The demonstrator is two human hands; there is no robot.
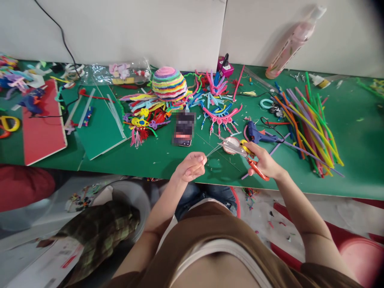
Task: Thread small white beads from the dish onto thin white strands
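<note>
Though bottle lettering blurs, left hand pinches string and right hand grips scissors.

On table: phone before ball; notebooks to left, side by side. Right of phone, glue gun; farther right, pipe-cleaner bundle, bottle behind it, by wall. Scissors in right hand, before glue gun.

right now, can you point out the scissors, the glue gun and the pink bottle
Scissors (pixel 241 151): head view, blades near the handles
Glue gun (pixel 255 134): head view, blue body
Pink bottle (pixel 289 49): head view, mid-side
</note>
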